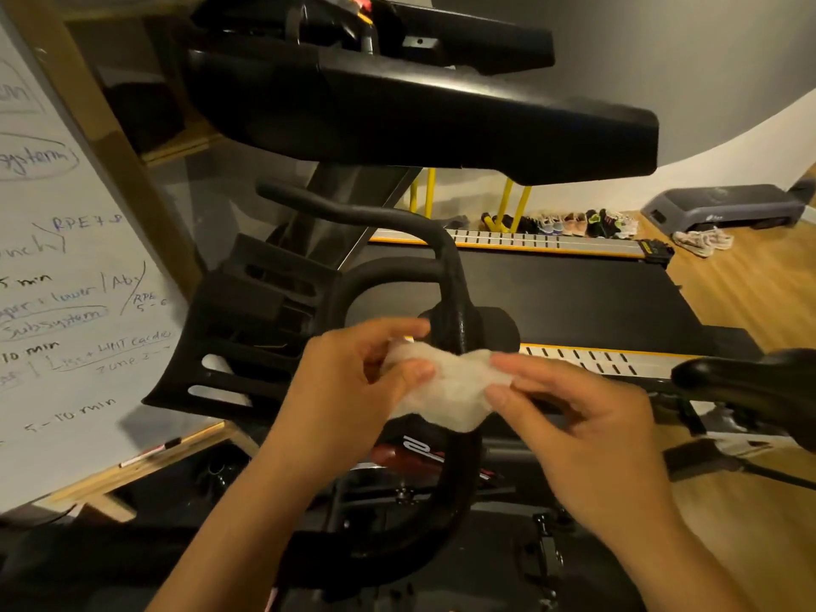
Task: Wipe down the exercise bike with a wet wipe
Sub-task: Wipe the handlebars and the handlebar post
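A black treadmill [574,293] fills the space beyond the exercise bike's handlebar [450,276], its console arm jutting out above the bar. Left of the handlebar leans a whiteboard [66,302] covered in handwritten notes. The exercise bike [424,514] itself runs down from the handlebar toward the camera, with a slotted black holder [247,337] just left of the bar. Far beyond the handlebar and to its right, a grey step platform [724,207] sits on the wood floor, with a row of shoes [587,223] near it.

Both hands are raised in front of the handlebar's centre stem. The left hand [349,390] pinches the left end of the wet wipe [450,390] between thumb and curled fingers. The right hand [587,439] pinches the right end between thumb and forefinger. The wipe hangs crumpled between the two grips, across the stem; whether it touches the bar cannot be told. A marker [152,452] lies on the whiteboard's ledge, low and left of the handlebar.
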{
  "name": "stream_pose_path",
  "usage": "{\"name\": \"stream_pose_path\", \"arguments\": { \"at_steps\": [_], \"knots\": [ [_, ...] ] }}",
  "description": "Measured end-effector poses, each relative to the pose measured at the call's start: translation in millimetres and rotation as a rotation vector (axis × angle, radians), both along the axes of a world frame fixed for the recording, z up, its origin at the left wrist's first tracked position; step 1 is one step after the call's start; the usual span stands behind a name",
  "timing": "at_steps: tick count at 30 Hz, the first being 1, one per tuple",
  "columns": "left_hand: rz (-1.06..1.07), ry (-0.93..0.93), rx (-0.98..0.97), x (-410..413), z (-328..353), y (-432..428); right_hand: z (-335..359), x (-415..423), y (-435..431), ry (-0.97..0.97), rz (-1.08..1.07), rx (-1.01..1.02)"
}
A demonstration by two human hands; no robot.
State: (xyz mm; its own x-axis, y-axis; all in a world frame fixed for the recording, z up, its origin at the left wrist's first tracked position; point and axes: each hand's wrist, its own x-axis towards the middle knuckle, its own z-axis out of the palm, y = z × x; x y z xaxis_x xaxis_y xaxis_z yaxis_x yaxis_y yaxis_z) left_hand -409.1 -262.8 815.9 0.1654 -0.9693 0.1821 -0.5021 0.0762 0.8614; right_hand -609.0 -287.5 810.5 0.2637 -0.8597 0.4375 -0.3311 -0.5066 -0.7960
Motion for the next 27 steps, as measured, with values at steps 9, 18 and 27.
{"name": "stream_pose_path", "arguments": {
  "at_steps": [9,18,27],
  "knots": [
    [0.149,-0.084,0.064,-41,-3,-87,-15,35,-73,-0.205,-0.338,0.251],
    [0.169,-0.771,0.240,-51,-30,-133,-45,50,-130,0.614,-0.287,0.016],
    [0.174,-0.698,0.269,-38,-18,-163,-33,64,-185,0.584,-0.255,0.150]
  ]
}}
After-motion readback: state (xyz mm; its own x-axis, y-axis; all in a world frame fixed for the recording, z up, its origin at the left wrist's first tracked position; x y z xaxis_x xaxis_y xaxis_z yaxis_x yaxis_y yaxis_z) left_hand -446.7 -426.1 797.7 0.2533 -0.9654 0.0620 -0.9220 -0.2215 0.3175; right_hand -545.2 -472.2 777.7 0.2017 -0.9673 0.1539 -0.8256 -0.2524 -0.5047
